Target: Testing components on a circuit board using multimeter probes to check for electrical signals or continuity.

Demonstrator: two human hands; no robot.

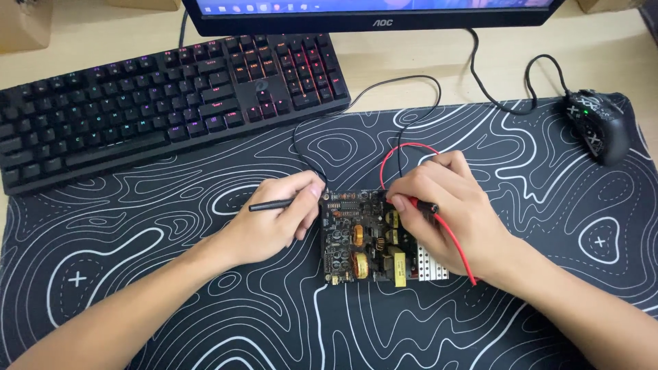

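Black keyboard (pixel 164 103) behind; left hand (pixel 274 219) grip pinches black probe (pixel 271 204), right hand (pixel 439 212) red probe (pixel 425 204).

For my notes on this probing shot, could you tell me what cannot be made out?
- Head view: black probe tip, hidden by left hand.
- Red probe tip, hidden by right hand.
- Circuit board right edge, under that hand.
- Monitor, cut off by top edge.

1 head view, looking steeply down from above desk, facing monitor (pixel 373 14) at far edge; near enough that desk mat (pixel 205 308) fills frame.
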